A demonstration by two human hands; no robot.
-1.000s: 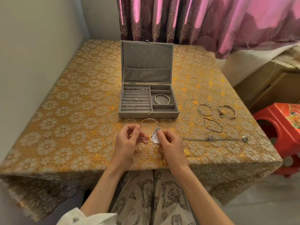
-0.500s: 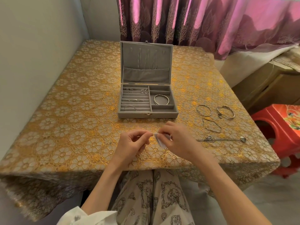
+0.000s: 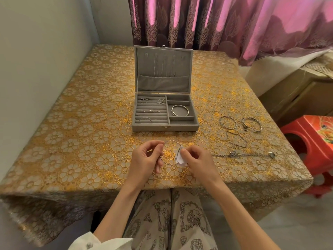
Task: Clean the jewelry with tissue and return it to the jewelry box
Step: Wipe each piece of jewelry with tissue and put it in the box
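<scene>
Wiping step: left hand (image 3: 146, 157) pinches thin bangle (image 3: 172, 141), right hand (image 3: 196, 159) pinches tissue (image 3: 180, 157) on it; next, likely jewelry box (image 3: 164, 128) at 12 o'clock.

Dim pink curtain-filtered light, warped edges

We note two bare forearms and two bare hands, the left hand (image 3: 144, 157) and the right hand (image 3: 200, 162), both without rings or watch. At the lower left of the frame we record a white fabric sleeve (image 3: 100, 243) with a small dark printed motif. At the lower centre we record loose cream trousers (image 3: 173, 224) printed with brown cartoon figures.
</scene>
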